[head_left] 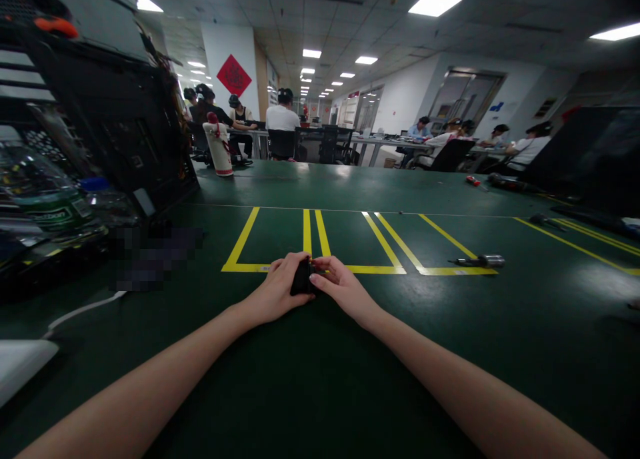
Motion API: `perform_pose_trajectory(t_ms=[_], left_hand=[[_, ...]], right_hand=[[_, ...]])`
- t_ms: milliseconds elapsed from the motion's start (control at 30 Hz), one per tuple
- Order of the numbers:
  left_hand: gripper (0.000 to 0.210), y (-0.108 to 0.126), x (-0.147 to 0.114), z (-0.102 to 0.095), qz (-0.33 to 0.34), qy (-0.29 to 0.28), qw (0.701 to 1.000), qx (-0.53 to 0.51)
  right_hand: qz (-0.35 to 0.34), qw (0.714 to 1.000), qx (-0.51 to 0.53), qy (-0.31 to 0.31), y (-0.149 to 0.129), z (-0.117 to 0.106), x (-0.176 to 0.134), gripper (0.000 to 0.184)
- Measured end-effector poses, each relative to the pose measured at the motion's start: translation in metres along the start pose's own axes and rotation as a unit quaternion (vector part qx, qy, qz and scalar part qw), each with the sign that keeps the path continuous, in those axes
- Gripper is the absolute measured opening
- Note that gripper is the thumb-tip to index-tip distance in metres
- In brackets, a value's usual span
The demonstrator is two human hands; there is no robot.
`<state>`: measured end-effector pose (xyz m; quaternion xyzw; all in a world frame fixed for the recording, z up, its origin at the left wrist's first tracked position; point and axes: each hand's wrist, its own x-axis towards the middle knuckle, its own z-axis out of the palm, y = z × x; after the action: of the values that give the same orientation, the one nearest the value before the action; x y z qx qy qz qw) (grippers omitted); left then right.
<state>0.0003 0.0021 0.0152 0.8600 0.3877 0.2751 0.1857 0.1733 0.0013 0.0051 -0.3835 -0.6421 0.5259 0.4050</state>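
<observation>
A small black object [301, 278], its kind not clear from here, is held between my two hands just above or on the green table [300, 379]. My left hand [283, 282] wraps its fingers and thumb round the left side of it. From the right, my right hand [343, 284] pinches at its edge with thumb and fingertips. A tiny yellowish bit shows at the top of the black object. Much of it is hidden by my fingers.
Yellow tape [375, 269] marks outlines ahead of my hands. A screwdriver-like metal tool [483, 261] lies at right. A pale cylindrical bottle [219, 146] stands farther back. At left are a computer case [125, 126], plastic bottle [45, 192] and white cable [85, 310]. People sit beyond.
</observation>
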Motion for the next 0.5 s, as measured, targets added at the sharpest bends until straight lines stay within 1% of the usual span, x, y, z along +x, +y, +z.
perform_pose_trajectory(t_ms=[100,233,400,500], left_hand=[[0.058,-0.001,0.0001,0.0007,-0.002,-0.003,1.0,-0.001],[0.058,-0.0019,0.0007,0.0023,0.005,0.001,1.0,0.003],[0.058,-0.002,0.0011,0.0027,0.01,0.002,1.0,0.002],[0.058,-0.0007,0.0009,0.0014,0.011,-0.001,1.0,0.001]], right_hand=[[0.014,1.0,-0.012,-0.007,-0.0005,-0.0008,-0.0007,0.032],[-0.011,1.0,0.015,-0.025,-0.0014,0.0002,-0.0017,0.025],[-0.033,0.999,0.037,-0.015,0.0009,0.0021,0.0003,0.017],[-0.028,0.999,0.027,-0.009,0.002,0.0014,0.001,0.02]])
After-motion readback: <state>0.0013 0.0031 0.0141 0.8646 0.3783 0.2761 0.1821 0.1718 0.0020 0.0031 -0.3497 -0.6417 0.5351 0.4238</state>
